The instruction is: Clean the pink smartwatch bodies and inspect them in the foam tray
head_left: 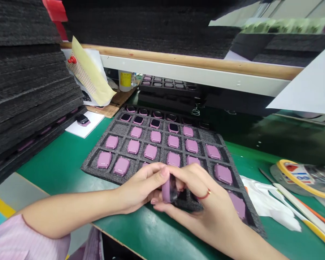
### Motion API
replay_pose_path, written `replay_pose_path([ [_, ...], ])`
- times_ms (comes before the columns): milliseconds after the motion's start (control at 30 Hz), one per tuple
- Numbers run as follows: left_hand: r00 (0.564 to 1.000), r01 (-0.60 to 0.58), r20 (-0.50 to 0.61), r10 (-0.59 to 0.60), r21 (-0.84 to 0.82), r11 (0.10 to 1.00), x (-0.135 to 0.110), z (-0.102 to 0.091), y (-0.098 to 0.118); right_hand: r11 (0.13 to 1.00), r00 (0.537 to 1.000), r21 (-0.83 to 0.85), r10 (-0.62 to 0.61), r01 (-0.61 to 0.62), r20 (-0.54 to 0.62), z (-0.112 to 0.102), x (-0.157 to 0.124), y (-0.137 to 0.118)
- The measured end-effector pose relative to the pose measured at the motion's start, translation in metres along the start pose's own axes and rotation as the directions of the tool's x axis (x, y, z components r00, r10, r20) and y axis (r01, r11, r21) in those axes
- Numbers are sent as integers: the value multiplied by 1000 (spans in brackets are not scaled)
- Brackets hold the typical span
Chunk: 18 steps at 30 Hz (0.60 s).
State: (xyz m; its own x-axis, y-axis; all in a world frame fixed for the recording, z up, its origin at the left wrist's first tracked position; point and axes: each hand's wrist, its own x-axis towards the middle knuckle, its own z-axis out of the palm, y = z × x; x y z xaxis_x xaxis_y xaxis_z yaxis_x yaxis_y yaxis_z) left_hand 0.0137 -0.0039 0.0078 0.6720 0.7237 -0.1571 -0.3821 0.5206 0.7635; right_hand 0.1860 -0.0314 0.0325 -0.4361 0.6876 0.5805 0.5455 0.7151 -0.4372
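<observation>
Head view, nearest first: my left hand (142,187) and right hand (206,206) meet over the green table (59,159). Each grip is pinched on one pink watch case (168,190), which stands on edge just above the near row of the grey foam tray (90,167). Beyond it, more cases (150,151) lie back-up in the tray's compartments, and the far rows show dark screens (155,123). A second tray (168,83) sits farther back.
</observation>
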Motion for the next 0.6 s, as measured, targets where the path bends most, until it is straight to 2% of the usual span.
replay_pose_path([
  [133, 997, 48, -64, -51, -48, 998, 0, 0, 2, 991, 998, 119, 64, -63, -3, 1, -2, 3],
  [267, 988, 138, -54, -144, -101, 985, 0, -1, 8, 992, 998, 116, 52, -54, 19, -2, 1, 8],
  [500, 989, 124, -70, -127, -51, 991, 1, 1, 9, 994, 999, 108, 5, -9, 41, 0, -1, 7],
  [600, 978, 148, -133, -162, -106, 983, 2, 1, 8, 998, 997, 53, 31, -35, 67, -1, 3, 19],
])
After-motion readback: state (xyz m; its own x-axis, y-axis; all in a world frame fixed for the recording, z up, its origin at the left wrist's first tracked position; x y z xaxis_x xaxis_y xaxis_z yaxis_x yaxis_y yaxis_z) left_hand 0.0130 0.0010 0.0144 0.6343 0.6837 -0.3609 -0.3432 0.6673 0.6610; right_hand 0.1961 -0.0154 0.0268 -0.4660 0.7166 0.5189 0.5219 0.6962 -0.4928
